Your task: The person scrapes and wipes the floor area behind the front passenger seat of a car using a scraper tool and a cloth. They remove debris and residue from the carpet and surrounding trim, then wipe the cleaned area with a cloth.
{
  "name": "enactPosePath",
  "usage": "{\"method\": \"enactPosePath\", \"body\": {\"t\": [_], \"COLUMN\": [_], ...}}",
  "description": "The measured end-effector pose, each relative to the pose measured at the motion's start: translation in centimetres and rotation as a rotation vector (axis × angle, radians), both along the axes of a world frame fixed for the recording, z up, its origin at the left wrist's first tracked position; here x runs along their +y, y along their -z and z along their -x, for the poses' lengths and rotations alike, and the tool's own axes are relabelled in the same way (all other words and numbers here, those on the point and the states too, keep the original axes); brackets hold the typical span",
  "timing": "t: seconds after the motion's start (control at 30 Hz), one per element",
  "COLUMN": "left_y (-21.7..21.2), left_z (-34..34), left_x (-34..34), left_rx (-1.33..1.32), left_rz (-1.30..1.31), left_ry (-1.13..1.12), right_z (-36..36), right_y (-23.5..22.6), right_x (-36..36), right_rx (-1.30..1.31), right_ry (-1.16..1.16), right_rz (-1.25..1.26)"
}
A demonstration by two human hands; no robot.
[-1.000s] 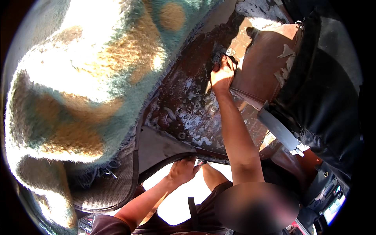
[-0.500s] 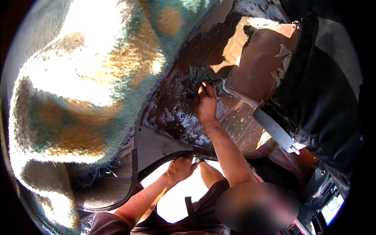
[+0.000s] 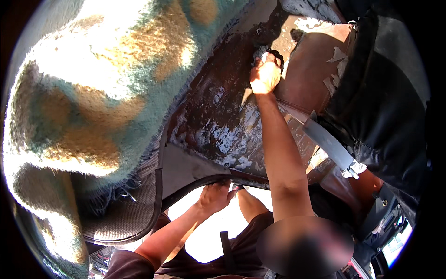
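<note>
My right hand (image 3: 265,76) is closed around a dark, wet, crumpled rag (image 3: 259,55) and presses it to the brown vehicle floor (image 3: 211,104). It lies far forward, close to the brown box-shaped hump (image 3: 313,67). White suds (image 3: 225,139) streak the wet floor between that hand and the doorway. My left hand (image 3: 215,195) grips the black-trimmed door sill edge (image 3: 186,187), its fingers bent over the trim and partly hidden.
A fuzzy blanket (image 3: 125,97) in green, cream and tan covers the seat on the left. Black seat upholstery (image 3: 388,93) stands on the right, with a grey curved lever (image 3: 327,144) beside it. Torn covering (image 3: 338,69) hangs off the hump.
My right hand has slid the rag forward and a little right over the floor, from the sudsy middle toward the sunlit part. My left hand has stayed at the sill.
</note>
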State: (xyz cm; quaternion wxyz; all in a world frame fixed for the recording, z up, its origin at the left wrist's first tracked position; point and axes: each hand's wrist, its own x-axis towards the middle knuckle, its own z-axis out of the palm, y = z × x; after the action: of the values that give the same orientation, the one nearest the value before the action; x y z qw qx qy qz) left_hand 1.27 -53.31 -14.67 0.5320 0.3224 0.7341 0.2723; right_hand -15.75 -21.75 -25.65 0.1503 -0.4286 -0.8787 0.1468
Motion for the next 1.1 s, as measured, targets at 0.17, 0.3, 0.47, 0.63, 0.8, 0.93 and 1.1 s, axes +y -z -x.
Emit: {"method": "enactPosePath", "body": {"t": [0.17,0.3,0.47,0.63,0.8,0.93,1.1], "left_y": [0.4,-0.1,-0.1,0.2,0.6,0.2,0.4], "left_z": [-0.2,0.1,0.2,0.1,0.0,0.0,-0.3], "left_x": [-0.5,0.1,-0.2,0.0,-0.4,-0.2,-0.3], "left_rx": [-0.007,-0.063,-0.064,0.011,0.036,0.029,0.013], "left_rz": [0.0,0.023,0.032,-0.036,-0.043,0.003,-0.028], "left_ry": [0.004,0.012,-0.022,0.0,-0.004,-0.002,-0.023], "right_z": [-10.7,-15.7,-7.8,2.0,0.0,-7.1,-10.4], "right_y": [-3.3,-2.2,1.0,4.1,3.8,0.6,0.8], "right_x": [-12.6,-15.8,-6.6,5.9,3.6,-5.0,-8.0], "right_rx": [-0.134,-0.217,-0.115,0.005,-0.158,-0.12,-0.131], "right_ry": [-0.353,-0.659,-0.296,0.079,-0.235,-0.282,-0.414], "right_rz": [0.329,0.326,0.092,0.102,-0.112,0.142,0.103]}}
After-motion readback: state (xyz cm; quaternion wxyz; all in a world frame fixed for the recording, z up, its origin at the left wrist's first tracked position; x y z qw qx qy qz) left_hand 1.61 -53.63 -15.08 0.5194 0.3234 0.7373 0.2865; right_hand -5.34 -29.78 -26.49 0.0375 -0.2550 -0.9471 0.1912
